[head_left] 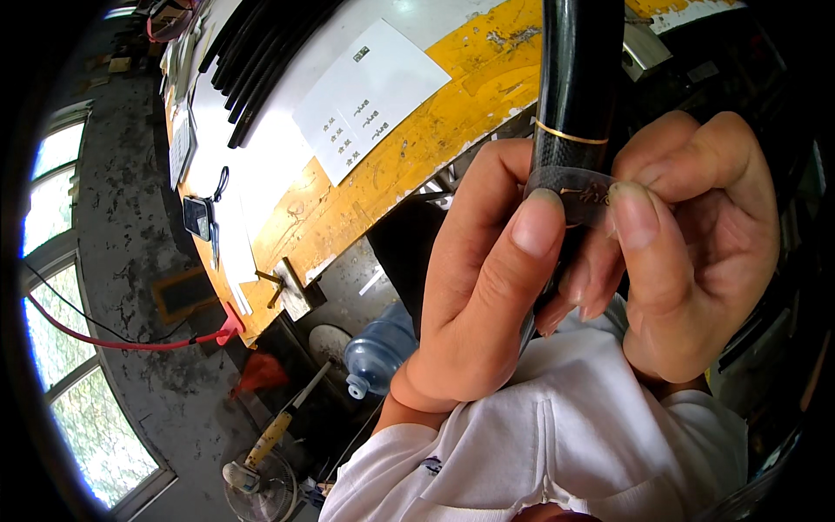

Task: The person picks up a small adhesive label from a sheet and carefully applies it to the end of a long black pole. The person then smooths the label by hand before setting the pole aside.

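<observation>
A glossy black tube with a thin gold ring around it comes down from the top edge between my hands. Below the ring, a small clear film decal with gold marks lies across the tube. My left hand is wrapped round the tube from the left, its thumb pressed at the film's left end. My right hand pinches the film's right end between thumb and index finger; its other fingers curl behind the tube. The lower end of the tube is hidden by my hands.
On the worn yellow-and-white table lie a printed white sheet, several black tubes and a small black device. A metal clamp sits at the table's edge. Below stand a blue water jug and a fan.
</observation>
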`<state>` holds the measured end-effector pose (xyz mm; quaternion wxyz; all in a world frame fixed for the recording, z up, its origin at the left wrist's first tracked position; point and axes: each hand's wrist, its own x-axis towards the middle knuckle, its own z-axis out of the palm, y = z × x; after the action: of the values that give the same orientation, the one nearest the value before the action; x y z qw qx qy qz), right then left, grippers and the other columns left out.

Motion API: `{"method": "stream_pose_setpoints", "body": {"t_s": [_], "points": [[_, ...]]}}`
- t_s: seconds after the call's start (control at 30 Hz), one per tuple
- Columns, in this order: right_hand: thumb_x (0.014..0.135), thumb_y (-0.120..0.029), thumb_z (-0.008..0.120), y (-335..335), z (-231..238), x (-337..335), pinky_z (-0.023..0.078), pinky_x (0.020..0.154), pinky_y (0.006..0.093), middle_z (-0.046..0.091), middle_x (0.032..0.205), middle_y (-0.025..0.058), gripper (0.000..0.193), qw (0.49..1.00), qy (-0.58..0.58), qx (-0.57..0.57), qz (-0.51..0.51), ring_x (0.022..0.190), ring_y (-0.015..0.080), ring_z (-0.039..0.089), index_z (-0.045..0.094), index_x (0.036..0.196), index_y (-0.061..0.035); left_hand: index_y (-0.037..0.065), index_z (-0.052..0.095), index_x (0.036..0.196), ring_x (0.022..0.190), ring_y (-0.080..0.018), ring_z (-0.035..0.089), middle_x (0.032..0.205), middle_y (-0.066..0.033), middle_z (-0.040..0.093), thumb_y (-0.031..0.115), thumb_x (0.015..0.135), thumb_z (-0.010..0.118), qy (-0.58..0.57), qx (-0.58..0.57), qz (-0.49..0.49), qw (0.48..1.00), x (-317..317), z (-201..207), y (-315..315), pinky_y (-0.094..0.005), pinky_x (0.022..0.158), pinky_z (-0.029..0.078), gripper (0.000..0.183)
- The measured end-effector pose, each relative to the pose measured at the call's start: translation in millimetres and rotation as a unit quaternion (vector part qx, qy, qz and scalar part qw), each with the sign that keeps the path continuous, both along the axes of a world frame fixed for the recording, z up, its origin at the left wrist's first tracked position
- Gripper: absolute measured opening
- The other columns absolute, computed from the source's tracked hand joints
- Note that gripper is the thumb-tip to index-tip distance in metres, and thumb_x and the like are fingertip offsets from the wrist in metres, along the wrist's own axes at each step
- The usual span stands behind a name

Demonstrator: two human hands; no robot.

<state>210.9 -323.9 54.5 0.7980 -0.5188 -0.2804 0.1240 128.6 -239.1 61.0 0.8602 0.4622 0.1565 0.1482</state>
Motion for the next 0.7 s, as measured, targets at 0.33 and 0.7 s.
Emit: {"method": "stream_pose_setpoints", "body": {"t_s": [0.33,0.7], "points": [[0.092,0.002,0.050,-4.3,-3.3,8.5,0.036,0.041,0.0168,0.055,0.074,0.0100,0.005,0.999,-0.015,-0.001,0.039,0.044,0.0030,0.043,0.048,0.096,0.0007,-0.004,0.050,0.111,0.044,-0.0069,0.037,0.062,-0.0055,0.049,0.039,0.097,0.039,0.026,0.034,0.034,0.999,2.7,-1.7,-4.1,-0.0224,0.040,0.026,0.046],[0.094,0.001,0.051,-3.1,-3.2,3.0,0.037,0.041,0.0169,0.056,0.076,0.0117,0.005,0.999,0.021,0.007,0.043,0.044,0.0049,0.045,0.047,0.097,0.0018,-0.006,0.048,0.102,0.042,-0.0075,0.034,0.057,-0.0037,0.044,0.042,0.097,0.035,0.014,-0.055,0.056,0.997,4.1,-3.0,-8.9,-0.0223,0.040,0.025,0.050]]}}
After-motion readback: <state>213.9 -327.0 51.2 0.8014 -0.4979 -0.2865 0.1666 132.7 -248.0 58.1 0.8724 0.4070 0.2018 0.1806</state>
